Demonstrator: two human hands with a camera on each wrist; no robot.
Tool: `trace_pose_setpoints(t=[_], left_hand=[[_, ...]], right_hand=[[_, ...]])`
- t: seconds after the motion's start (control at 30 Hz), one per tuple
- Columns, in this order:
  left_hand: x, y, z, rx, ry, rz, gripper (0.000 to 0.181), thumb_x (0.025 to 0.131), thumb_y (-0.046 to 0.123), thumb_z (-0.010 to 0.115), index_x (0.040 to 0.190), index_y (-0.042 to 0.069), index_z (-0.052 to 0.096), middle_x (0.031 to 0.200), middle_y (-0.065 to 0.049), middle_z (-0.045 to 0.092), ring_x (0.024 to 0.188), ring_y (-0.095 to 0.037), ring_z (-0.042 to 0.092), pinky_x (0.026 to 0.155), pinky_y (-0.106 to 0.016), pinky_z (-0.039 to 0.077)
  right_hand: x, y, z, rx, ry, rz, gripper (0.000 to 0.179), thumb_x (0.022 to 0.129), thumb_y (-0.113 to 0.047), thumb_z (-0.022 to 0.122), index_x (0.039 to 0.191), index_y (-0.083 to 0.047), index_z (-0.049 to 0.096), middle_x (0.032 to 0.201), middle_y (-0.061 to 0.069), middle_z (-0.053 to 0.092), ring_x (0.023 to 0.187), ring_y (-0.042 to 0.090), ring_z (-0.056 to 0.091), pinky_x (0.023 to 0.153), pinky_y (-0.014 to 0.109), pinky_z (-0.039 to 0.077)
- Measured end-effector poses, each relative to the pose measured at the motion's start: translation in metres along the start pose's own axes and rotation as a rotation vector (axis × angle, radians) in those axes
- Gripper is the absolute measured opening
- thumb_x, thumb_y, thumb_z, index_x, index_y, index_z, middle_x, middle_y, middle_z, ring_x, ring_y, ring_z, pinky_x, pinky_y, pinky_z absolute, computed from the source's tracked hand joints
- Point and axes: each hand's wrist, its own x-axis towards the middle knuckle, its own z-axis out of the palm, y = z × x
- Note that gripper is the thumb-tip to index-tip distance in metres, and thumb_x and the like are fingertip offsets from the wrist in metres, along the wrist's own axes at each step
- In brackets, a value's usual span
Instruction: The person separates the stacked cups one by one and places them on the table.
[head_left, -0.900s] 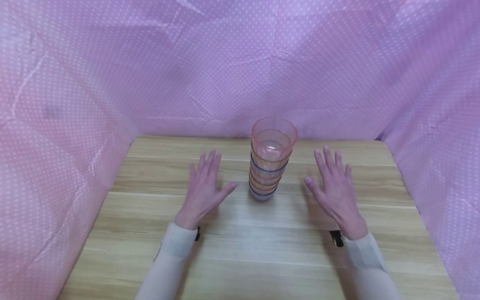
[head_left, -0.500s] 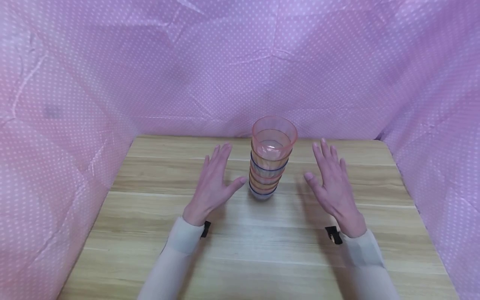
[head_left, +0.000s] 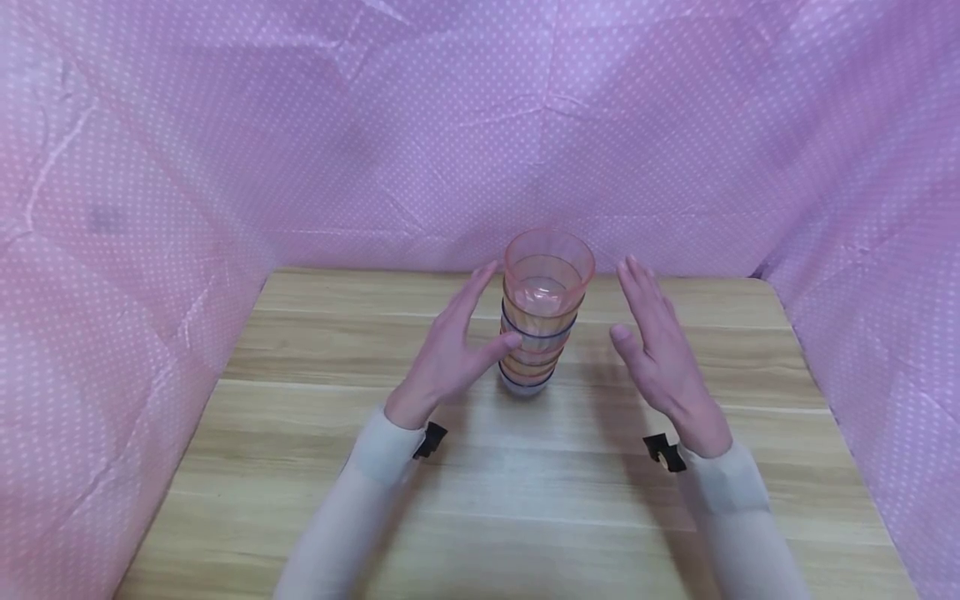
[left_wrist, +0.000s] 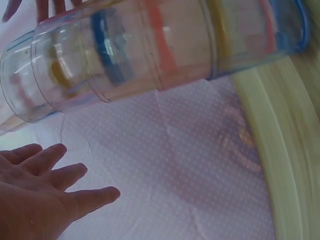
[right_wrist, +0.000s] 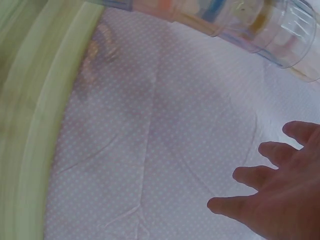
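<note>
A stack of nested clear plastic cups (head_left: 534, 332), with pink, amber and blue bands, stands upright in the middle of the table. My left hand (head_left: 444, 360) is beside its left side, fingers straight, with the thumb overlapping the stack in the head view. In the left wrist view a gap shows between this hand (left_wrist: 37, 197) and the cups (left_wrist: 135, 52). Farther off on the right, my right hand (head_left: 660, 360) is held up with straight fingers and thumb apart from the cups. The right wrist view shows that palm (right_wrist: 287, 200) holding nothing.
The wood-grain table (head_left: 517, 517) has its back edge just behind the stack. Pink polka-dot cloth (head_left: 420, 125) hangs behind and on both sides of it. Black wrist pieces (head_left: 431, 440) show at the cuffs.
My left hand has moved right and forward, up close to the stack. My right hand has risen and turned its palm inward, its fingertips a little farther forward. The cups stand where they were.
</note>
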Motion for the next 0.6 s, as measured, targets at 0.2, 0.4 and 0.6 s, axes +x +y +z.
trace_pose_setpoints(t=[0.2, 0.4, 0.6], left_hand=[[0.006, 0.005, 0.001, -0.059, -0.013, -0.049, 0.099, 0.085, 0.078, 0.064, 0.164, 0.028, 0.031, 0.167, 0.007, 0.033, 0.154, -0.019, 0.028, 0.124, -0.054, 0.027], [0.012, 0.006, 0.002, -0.084, -0.008, -0.025, 0.092, 0.085, 0.063, 0.074, 0.162, 0.031, 0.036, 0.163, 0.011, 0.039, 0.15, -0.015, 0.034, 0.123, -0.051, 0.032], [0.016, 0.006, 0.003, -0.12, 0.001, 0.041, 0.09, 0.083, 0.062, 0.078, 0.159, 0.027, 0.042, 0.159, 0.006, 0.046, 0.147, -0.012, 0.039, 0.122, -0.047, 0.034]], right_hand=[[0.011, -0.006, -0.002, 0.064, -0.003, -0.051, 0.072, 0.109, -0.058, 0.034, 0.164, -0.012, 0.028, 0.17, 0.009, 0.025, 0.157, 0.032, 0.018, 0.13, 0.05, 0.013], [0.022, -0.017, -0.003, 0.124, -0.03, -0.019, 0.069, 0.108, -0.058, 0.038, 0.165, -0.02, 0.029, 0.17, 0.005, 0.027, 0.158, 0.024, 0.017, 0.13, 0.045, 0.014], [0.031, -0.026, -0.001, 0.196, -0.046, 0.035, 0.072, 0.104, -0.066, 0.042, 0.164, -0.028, 0.031, 0.169, -0.003, 0.028, 0.157, 0.019, 0.019, 0.13, 0.047, 0.016]])
